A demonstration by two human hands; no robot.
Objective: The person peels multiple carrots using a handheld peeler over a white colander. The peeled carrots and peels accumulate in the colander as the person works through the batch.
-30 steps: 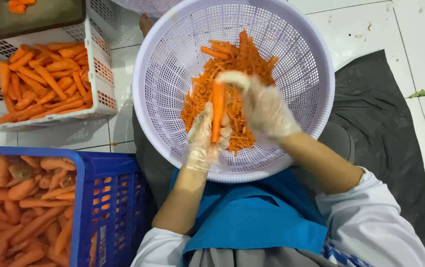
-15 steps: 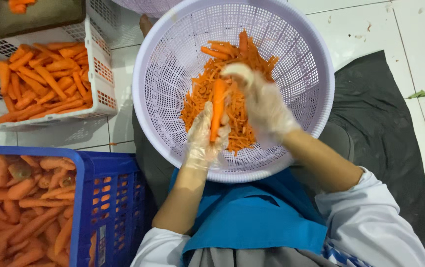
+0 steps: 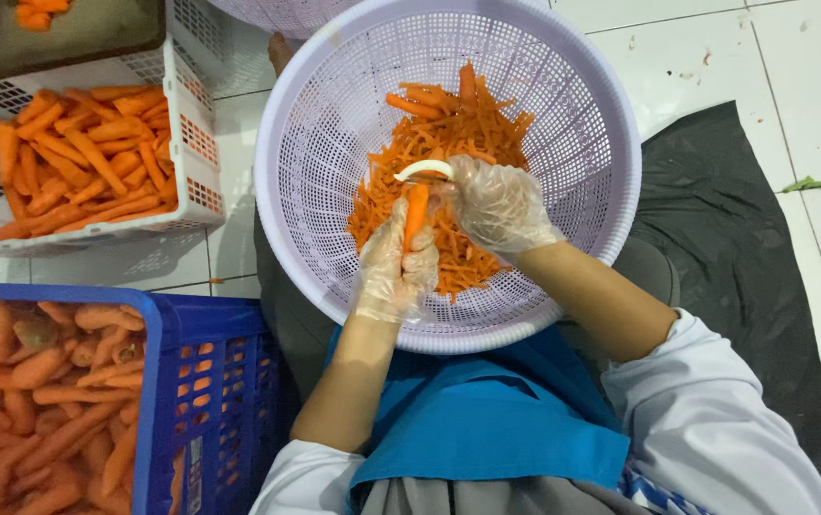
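Gripping carrot [image 3: 414, 212], peeler [image 3: 424, 169], over basket [image 3: 334, 114]

The round basket [image 3: 334, 124] sits at the centre, on the person's lap, with the heap of carrot shavings [image 3: 448, 153] inside it. Over that heap the left hand [image 3: 393, 272] holds the carrot [image 3: 414, 216] pointing to twelve o'clock; the right hand [image 3: 501, 205], at its three o'clock, sets the peeler [image 3: 423, 169] at the carrot's far end. A crate of peeled carrots [image 3: 86, 153] lies at ten o'clock, a crate of unpeeled carrots [image 3: 38, 401] at eight o'clock, both on the floor [image 3: 792, 57].
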